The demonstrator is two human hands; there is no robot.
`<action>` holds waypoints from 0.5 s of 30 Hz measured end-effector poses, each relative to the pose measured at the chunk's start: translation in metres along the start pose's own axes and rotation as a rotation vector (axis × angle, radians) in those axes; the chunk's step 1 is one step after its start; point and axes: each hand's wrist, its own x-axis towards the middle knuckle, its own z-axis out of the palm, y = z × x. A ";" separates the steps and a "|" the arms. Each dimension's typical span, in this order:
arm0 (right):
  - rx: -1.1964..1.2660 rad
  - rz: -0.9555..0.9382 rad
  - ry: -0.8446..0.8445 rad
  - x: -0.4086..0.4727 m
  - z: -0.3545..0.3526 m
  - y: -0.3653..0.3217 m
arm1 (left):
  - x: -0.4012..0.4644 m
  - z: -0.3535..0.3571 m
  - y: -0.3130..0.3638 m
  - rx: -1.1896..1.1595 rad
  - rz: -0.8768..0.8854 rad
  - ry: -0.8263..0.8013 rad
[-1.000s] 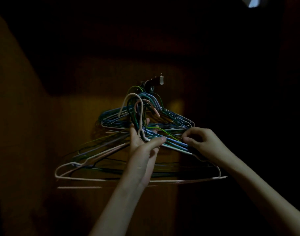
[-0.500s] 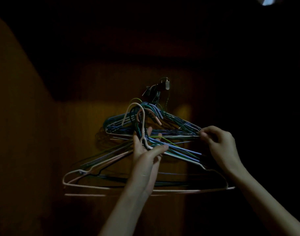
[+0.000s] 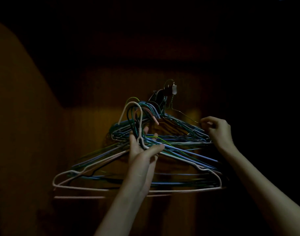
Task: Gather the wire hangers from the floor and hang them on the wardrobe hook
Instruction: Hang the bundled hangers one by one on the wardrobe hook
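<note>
The hangers [image 3: 164, 147], a tangled bunch of blue, green, pink and white wire, are raised just below the hook [image 3: 173, 89] on the dark wooden wardrobe wall [image 3: 88, 126], where a few already hang. The left hand [image 3: 142, 150] reaches up from below and grips the bundled necks, thumb across the wires. The right hand [image 3: 217, 130], arm stretched out, pinches a thin wire at the bunch's right shoulder.
</note>
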 end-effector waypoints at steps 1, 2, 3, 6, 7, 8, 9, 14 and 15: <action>-0.014 -0.006 -0.021 0.006 0.006 0.003 | 0.003 0.000 0.000 -0.022 0.000 0.008; -0.028 -0.012 -0.040 0.012 0.013 0.008 | 0.005 0.001 0.001 -0.033 0.009 -0.004; -0.050 -0.013 -0.055 0.017 0.019 0.012 | 0.011 0.000 -0.001 -0.028 0.018 0.017; -0.060 0.012 -0.084 0.032 0.037 0.025 | 0.018 0.001 0.002 -0.035 0.018 0.031; -0.061 0.027 -0.089 0.036 0.040 0.027 | 0.022 0.000 0.001 -0.037 0.024 0.035; -0.055 0.038 -0.095 0.039 0.043 0.028 | 0.025 0.000 0.001 -0.038 0.029 0.030; -0.052 0.047 -0.104 0.042 0.045 0.029 | 0.025 0.000 0.002 -0.032 0.040 0.026; -0.090 0.053 -0.157 0.041 0.052 0.038 | 0.026 0.002 0.001 -0.021 0.070 0.007; -0.095 0.046 -0.165 0.039 0.052 0.038 | 0.026 0.002 0.001 -0.021 0.069 0.006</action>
